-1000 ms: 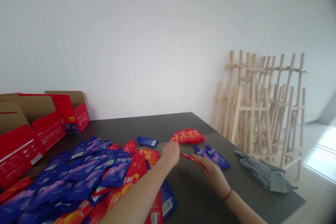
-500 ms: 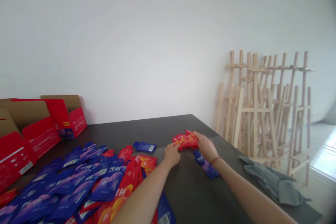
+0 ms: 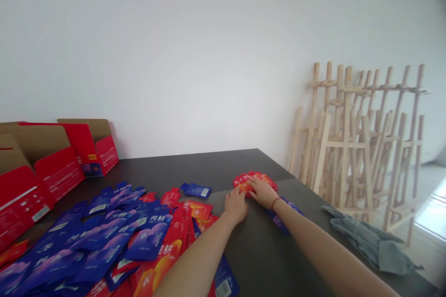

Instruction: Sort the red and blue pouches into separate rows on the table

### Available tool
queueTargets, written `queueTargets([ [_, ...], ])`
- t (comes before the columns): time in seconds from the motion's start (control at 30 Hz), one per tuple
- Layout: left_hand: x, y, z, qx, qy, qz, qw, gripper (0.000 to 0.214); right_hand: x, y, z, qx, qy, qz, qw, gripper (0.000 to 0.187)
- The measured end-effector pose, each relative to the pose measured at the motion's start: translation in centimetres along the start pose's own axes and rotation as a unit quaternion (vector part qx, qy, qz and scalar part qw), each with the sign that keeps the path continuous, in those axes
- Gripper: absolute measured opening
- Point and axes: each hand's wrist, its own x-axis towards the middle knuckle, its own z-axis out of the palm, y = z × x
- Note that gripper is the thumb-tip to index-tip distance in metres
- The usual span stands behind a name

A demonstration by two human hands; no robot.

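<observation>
Several red pouches (image 3: 256,177) lie overlapped in a fan on the dark table. My right hand (image 3: 264,192), with a thin red band at the wrist, rests on their near side, fingers stretched out over them. Close beside it, my left hand (image 3: 236,205) touches the lower left edge of the fan, its fingers pointing forward and lying low. Partly hidden under my right wrist is a blue pouch (image 3: 278,223). A few blue pouches (image 3: 197,190) lie left of my left hand.
A large mixed heap of blue pouches (image 3: 148,236) and red pouches (image 3: 170,253) covers the table's left side. Open red cartons (image 3: 59,169) stand behind it. Grey cloth (image 3: 372,243) lies at the right table edge. Wooden easels (image 3: 348,148) lean beyond, near the white wall.
The red pouches went from being held between both hands to lying spread in a wider fan. My right hand moved left onto them, close to my left hand. The view shifted slightly.
</observation>
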Motion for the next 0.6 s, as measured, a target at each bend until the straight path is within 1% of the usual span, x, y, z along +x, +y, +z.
queueTargets([
  [0.2,0.5,0.0,0.3,-0.019,-0.012,0.018,1.0,0.05,-1.3,0.4,-0.3,-0.004,-0.017,0.027,0.999,0.057],
  [0.33,0.9,-0.2,0.2,-0.027,-0.017,0.018,0.999,0.057,-1.3,0.0,-0.9,0.004,-0.026,0.03,0.999,0.061],
  [0.43,1.0,-0.4,0.1,-0.032,-0.016,0.013,0.999,0.06,-0.9,0.1,-1.7,0.011,-0.026,0.046,0.999,0.065],
  [0.5,1.0,-0.4,0.2,-0.036,-0.014,0.006,0.999,0.063,-0.4,0.7,-2.2,0.013,-0.018,0.077,0.997,0.06],
  [0.6,1.2,-0.3,0.3,-0.042,-0.01,-0.013,0.999,0.069,0.1,2.1,-2.7,0.017,-0.006,0.146,0.989,0.047],
])
